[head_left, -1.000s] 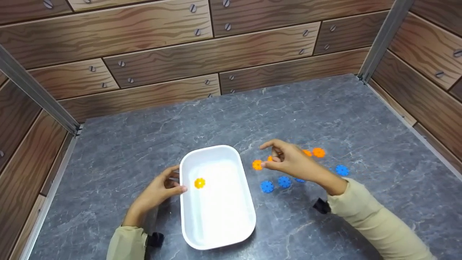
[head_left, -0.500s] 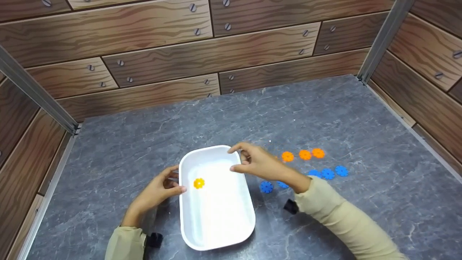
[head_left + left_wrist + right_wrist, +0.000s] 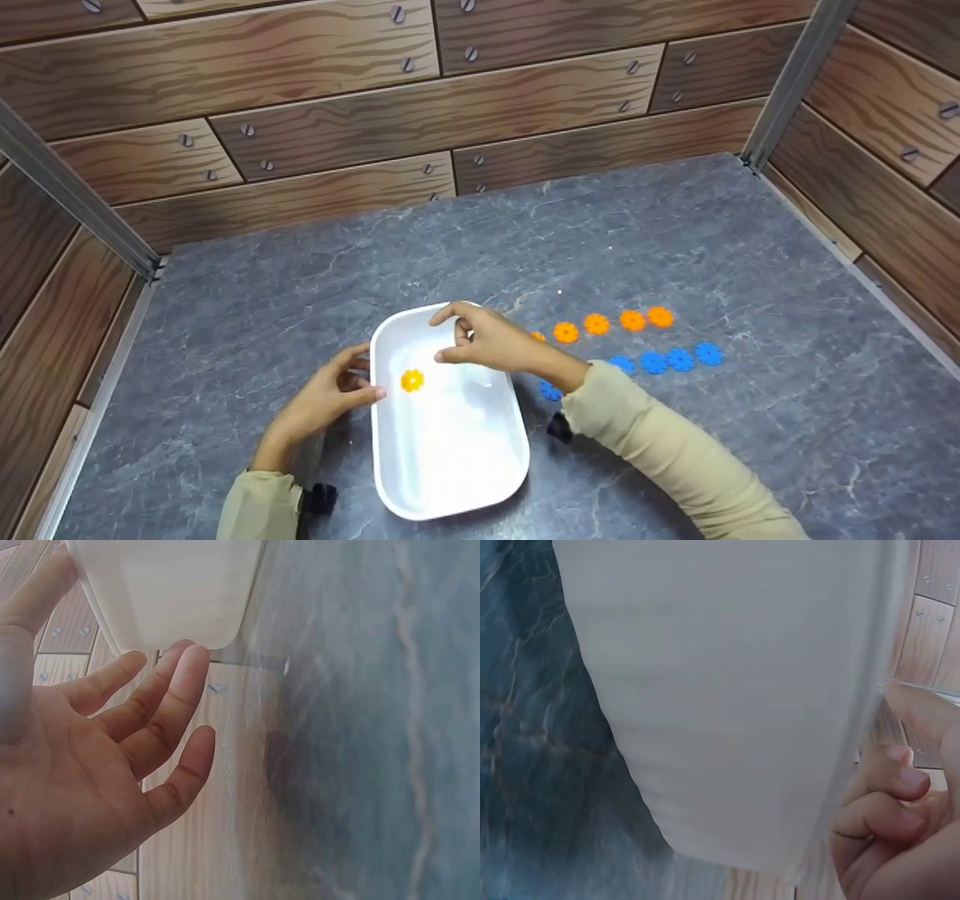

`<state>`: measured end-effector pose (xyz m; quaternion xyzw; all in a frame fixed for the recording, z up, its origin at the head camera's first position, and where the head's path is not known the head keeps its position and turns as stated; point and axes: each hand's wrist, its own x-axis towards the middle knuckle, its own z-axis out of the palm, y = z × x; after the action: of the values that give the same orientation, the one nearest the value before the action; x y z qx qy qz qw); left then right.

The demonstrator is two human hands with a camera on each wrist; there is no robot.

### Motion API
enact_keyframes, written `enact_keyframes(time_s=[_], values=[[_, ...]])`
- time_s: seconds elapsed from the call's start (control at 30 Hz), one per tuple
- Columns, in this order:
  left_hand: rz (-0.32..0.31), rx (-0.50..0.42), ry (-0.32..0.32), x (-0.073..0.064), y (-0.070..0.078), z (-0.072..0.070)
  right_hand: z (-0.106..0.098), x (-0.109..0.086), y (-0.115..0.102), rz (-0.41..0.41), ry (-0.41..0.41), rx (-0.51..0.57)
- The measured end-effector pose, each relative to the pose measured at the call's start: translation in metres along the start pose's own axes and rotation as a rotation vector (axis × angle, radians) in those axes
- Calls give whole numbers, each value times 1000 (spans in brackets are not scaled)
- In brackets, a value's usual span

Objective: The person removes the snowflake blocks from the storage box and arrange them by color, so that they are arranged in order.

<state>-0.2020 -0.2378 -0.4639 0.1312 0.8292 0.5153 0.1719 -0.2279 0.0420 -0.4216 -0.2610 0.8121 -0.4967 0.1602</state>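
A white rectangular tub (image 3: pixel 491 472) sits on the dark table. Inside it, toward the left wall, lies one orange flower-shaped disc (image 3: pixel 412 380). My left hand (image 3: pixel 326 394) holds the tub's left side, thumb over the rim and fingers on the outer wall; the left wrist view shows several fingertips (image 3: pixel 196 664) at that wall. Over the far right part of the tub hovers my right hand (image 3: pixel 484 339). Its index finger and thumb are spread apart with nothing between them, and its other fingers (image 3: pixel 885 802) are bent in toward the palm.
Right of the tub, several orange flower-shaped discs (image 3: pixel 596 324) form a row. Nearer me runs a row of blue ones (image 3: pixel 652 363), partly hidden by the right forearm. Wood-patterned walls (image 3: pixel 337 169) enclose the table (image 3: pixel 675 217) at the back and sides.
My right hand has moved left, from above the disc rows across the tub's right rim to over its inside. More discs show behind it. The left hand and tub stay put.
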Motion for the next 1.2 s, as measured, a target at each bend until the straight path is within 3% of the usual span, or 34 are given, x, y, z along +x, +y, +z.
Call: enact_keyframes(time_s=[0.17,0.4,1.2], values=[[1,-7,-16,0,-1,-1,11,12,4,-20,-73,-45],[33,-28,-29,0,-1,-2,22,27,9,21,-180,-127],[21,-13,-26,0,0,-2,30,49,23,96,-289,-367]])
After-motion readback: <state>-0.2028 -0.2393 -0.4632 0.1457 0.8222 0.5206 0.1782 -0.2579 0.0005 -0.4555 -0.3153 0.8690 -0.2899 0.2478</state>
